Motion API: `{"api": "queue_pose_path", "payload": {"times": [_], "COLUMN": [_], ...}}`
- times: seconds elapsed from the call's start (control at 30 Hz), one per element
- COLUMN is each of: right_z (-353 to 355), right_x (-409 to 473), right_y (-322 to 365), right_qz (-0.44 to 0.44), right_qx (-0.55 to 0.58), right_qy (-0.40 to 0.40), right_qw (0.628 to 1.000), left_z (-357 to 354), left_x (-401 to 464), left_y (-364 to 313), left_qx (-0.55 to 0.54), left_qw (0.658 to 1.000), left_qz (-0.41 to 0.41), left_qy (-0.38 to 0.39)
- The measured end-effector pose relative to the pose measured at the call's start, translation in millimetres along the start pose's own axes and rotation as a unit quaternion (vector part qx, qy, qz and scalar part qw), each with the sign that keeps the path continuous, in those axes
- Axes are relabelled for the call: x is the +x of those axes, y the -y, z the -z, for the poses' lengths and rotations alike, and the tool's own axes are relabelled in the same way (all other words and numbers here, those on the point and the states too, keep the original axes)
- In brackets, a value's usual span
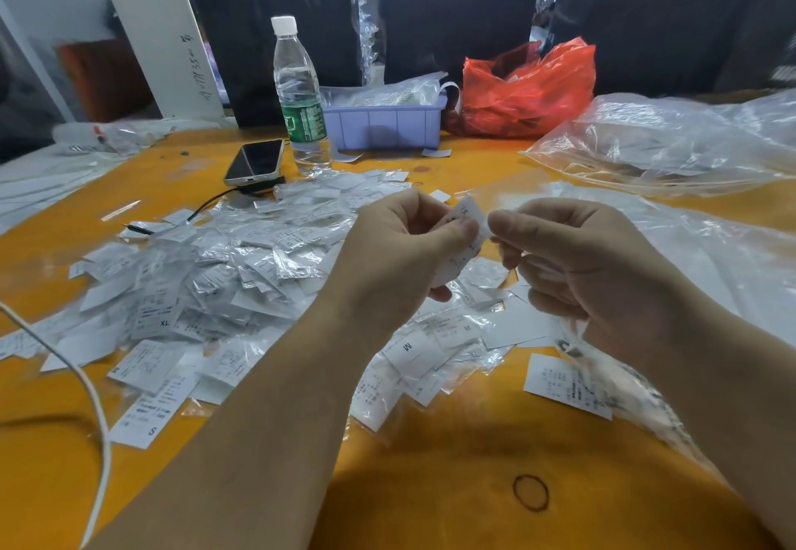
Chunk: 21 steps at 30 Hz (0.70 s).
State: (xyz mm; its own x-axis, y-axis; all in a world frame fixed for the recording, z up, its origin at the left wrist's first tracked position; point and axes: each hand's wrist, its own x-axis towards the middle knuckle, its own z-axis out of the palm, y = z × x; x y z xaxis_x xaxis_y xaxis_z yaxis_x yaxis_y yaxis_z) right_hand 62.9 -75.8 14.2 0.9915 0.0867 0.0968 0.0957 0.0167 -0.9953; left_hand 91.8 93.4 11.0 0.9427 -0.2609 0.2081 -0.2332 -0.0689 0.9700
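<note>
My left hand (400, 248) is raised over the orange table (452, 455) and pinches a small stack of white size labels (467, 222) between thumb and fingers. My right hand (590, 274) is right beside it, fingers curled, its thumb and forefinger at the edge of the same labels. Whether a clear sleeve is also in that hand is hard to tell. Below and to the left lies a wide heap of white labels in clear plastic sleeves (224, 274), marked S, M and XL.
A water bottle (299, 93), a phone (255, 162) with a black cable, a lilac bin (383, 123) and a red bag (525, 88) stand at the back. Clear plastic bags (672, 140) cover the right side. A white cable (92, 403) crosses the left, a rubber band (530, 492) lies near.
</note>
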Motion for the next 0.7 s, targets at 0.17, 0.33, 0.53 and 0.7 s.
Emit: {"api": "queue_pose_path", "payload": {"times": [0.17,0.33,0.53,0.7], "right_z": [0.9,8.1,9.5,12.3], "right_x": [3.4,4.4,1.7,2.6], "right_y": [-4.2,2.6,5.4,4.9], "right_qz": [0.018,0.044,0.072,0.090], "right_qx": [0.061,0.096,0.069,0.066], "right_qy": [-0.082,-0.110,-0.070,-0.055], "right_qw": [0.995,0.988,0.993,0.992], "left_z": [-2.4,4.1,4.6,4.7], "left_x": [0.4,1.8,0.6,-0.3], "left_y": [0.7,-1.0,-3.3,-5.3], "left_qx": [-0.016,-0.030,-0.018,-0.010], "left_qw": [1.000,0.999,0.994,0.987], "left_qz": [0.003,0.003,0.015,0.043], "left_qy": [0.022,0.032,0.103,0.152]}}
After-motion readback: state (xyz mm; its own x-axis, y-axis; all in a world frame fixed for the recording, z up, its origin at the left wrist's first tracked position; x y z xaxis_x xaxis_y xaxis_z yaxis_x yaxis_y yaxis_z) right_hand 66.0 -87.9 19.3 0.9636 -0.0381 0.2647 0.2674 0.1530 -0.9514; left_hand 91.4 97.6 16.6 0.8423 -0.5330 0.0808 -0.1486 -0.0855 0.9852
